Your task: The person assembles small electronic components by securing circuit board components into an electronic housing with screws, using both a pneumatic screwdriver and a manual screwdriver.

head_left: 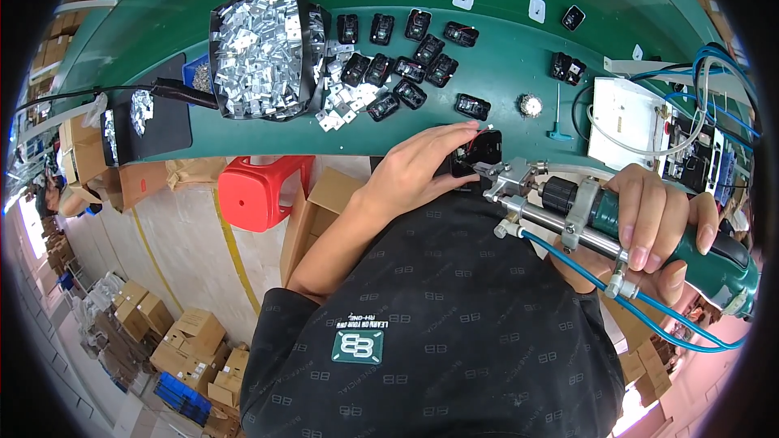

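My left hand (414, 166) is closed on a black plastic housing (489, 146) at the near edge of the bench. A thin red wire (473, 143) with a small white end shows beside my fingertips. My right hand (661, 219) is wrapped round a green power screwdriver (613, 212) lying sideways. A metal cylinder (560, 223) with blue air hoses is clamped along the tool. The tool's metal head (513, 177) points left and reaches the lower right edge of the housing. Whether its tip touches a screw is hidden.
Several black housings (410, 69) lie on the green bench (503, 49). At left stands a black bin (310, 49) heaped with metal plates (256, 53). Right of the middle are a round metal piece (530, 105), a green-handled screwdriver (558, 126) and a white box (621, 122). A red stool (253, 195) stands below.
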### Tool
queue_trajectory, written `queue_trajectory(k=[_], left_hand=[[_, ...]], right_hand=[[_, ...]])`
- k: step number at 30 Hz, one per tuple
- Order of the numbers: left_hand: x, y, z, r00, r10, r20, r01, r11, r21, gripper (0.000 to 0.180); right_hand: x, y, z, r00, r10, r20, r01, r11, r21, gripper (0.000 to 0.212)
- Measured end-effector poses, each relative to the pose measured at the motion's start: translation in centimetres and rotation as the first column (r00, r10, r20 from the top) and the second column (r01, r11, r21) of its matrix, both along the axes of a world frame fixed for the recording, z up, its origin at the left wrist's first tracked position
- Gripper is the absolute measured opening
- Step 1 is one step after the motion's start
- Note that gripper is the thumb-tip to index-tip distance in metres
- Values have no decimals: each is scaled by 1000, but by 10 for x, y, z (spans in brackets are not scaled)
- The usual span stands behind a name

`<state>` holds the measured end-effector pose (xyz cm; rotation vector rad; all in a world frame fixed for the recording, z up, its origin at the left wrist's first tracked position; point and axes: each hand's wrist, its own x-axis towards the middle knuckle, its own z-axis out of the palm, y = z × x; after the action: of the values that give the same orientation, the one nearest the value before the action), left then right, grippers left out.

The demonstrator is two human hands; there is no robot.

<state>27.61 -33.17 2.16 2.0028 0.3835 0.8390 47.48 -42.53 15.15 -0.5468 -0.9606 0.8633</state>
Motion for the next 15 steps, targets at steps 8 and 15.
queue_trajectory(k=[8,15], left_hand=[[-2,0,2,1000,-13,-3,13,1000,29,60],[-3,2,8,998,12,-56,-8,997,80,58]], right_hand=[[-3,2,-1,1000,2,17,-2,1000,-6,27],[-6,4,-2,999,28,31,-28,1000,6,24]])
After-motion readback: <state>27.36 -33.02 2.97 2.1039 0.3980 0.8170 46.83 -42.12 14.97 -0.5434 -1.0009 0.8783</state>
